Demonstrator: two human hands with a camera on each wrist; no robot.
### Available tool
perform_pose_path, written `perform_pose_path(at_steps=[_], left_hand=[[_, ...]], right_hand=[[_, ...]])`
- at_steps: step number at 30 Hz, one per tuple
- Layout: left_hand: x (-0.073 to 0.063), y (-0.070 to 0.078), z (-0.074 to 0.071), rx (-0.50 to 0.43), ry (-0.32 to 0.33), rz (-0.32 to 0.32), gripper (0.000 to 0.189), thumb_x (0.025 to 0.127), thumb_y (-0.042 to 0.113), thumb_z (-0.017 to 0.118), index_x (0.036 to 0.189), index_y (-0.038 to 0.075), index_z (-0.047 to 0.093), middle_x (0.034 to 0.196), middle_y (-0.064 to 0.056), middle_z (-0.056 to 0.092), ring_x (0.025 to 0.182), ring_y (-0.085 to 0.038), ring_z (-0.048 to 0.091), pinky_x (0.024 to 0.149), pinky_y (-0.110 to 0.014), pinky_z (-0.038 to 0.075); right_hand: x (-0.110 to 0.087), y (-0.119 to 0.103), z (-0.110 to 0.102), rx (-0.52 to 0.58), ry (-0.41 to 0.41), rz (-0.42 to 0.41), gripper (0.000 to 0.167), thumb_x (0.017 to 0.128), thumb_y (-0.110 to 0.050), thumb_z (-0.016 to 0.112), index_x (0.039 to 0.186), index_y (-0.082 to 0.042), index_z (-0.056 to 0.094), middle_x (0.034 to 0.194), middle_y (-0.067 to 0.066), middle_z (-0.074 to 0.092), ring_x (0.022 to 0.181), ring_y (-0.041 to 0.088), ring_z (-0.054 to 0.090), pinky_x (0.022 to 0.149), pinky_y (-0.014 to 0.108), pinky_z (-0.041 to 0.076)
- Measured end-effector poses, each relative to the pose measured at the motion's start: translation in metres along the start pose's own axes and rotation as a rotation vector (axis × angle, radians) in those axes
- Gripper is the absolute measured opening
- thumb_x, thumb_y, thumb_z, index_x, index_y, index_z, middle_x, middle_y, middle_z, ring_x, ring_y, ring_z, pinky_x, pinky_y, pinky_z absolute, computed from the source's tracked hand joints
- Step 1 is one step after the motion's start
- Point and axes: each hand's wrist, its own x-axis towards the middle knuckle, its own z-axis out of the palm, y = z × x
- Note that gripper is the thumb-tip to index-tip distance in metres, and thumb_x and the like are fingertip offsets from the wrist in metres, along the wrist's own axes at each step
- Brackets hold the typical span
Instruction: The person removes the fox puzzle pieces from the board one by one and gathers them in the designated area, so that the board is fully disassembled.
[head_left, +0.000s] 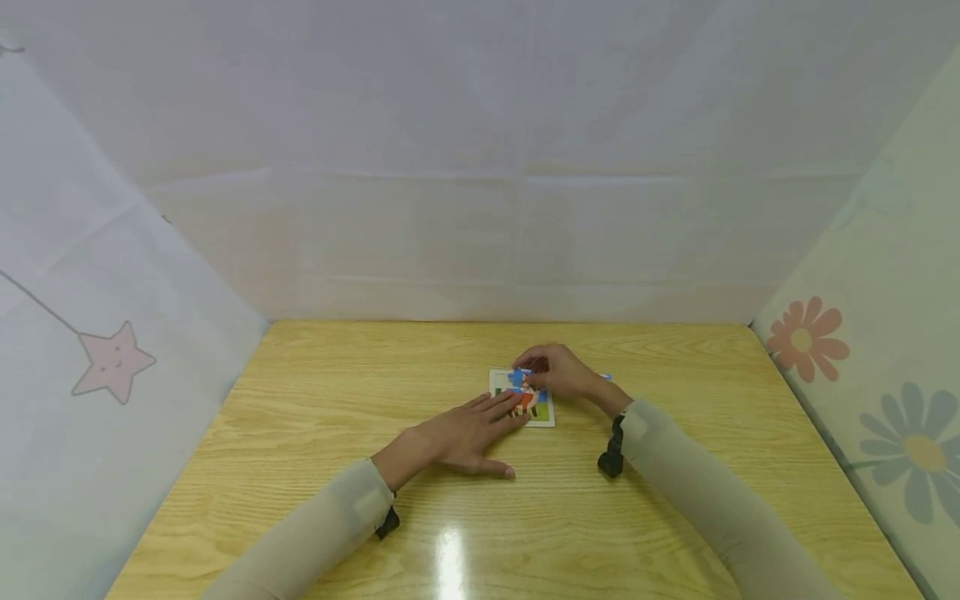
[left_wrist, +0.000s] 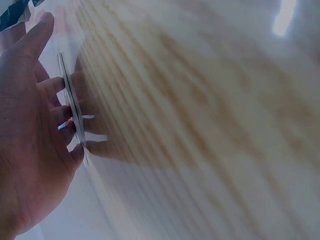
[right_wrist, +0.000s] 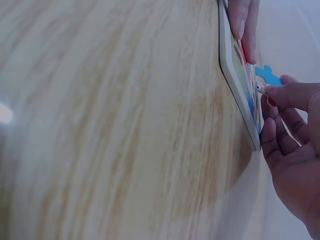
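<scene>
A small picture jigsaw in a white tray [head_left: 551,417] lies on the table, seen edge-on in both wrist views. My left hand [head_left: 471,435] rests its outstretched fingers on the near left part of the tray, thumb spread out over the wood. At the tray's far side, my right hand [head_left: 564,372] pinches a blue puzzle piece [right_wrist: 269,76] between thumb and fingers. This piece stands tilted up from the picture in the right wrist view. The right fingers cover part of the picture, and the left fingers hide its lower left.
Another blue item [head_left: 606,377] shows partly behind my right wrist. The wooden table [head_left: 337,367] ends at a white cloth wall at the back, with printed cloth on both sides. Dark straps with small cameras sit on both wrists.
</scene>
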Motion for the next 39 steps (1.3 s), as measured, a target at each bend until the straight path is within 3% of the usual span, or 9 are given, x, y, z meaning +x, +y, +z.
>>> perform_pose_path(at_steps=[10, 19, 39], left_hand=[[-0.001, 0.001, 0.001, 0.003, 0.006, 0.001, 0.092, 0.102, 0.078, 0.038, 0.172, 0.025, 0.013, 0.179, -0.009, 0.0, 0.164, -0.03, 0.005, 0.133, -0.049, 0.013], [-0.001, 0.003, 0.0, 0.002, 0.008, -0.002, 0.092, 0.102, 0.077, 0.04, 0.172, 0.023, 0.016, 0.179, -0.011, 0.002, 0.164, -0.03, 0.005, 0.133, -0.048, 0.012], [0.002, 0.003, 0.002, 0.006, 0.031, 0.009, 0.093, 0.102, 0.077, 0.042, 0.172, 0.023, 0.016, 0.179, -0.01, 0.002, 0.165, -0.03, 0.006, 0.133, -0.05, 0.014]], right_hand=[[-0.005, -0.004, -0.008, 0.102, 0.018, 0.022, 0.03, 0.099, -0.003, 0.073, 0.129, -0.004, 0.074, 0.115, 0.009, 0.075, 0.098, 0.022, 0.072, 0.084, 0.034, 0.06], [-0.011, -0.001, -0.019, 0.094, 0.023, 0.003, 0.031, 0.098, -0.001, 0.074, 0.129, -0.001, 0.074, 0.119, 0.012, 0.076, 0.106, 0.026, 0.072, 0.091, 0.034, 0.059], [-0.044, 0.014, -0.059, 0.103, -0.035, 0.017, 0.031, 0.101, -0.001, 0.07, 0.132, 0.003, 0.07, 0.127, 0.015, 0.074, 0.117, 0.032, 0.071, 0.092, 0.029, 0.06]])
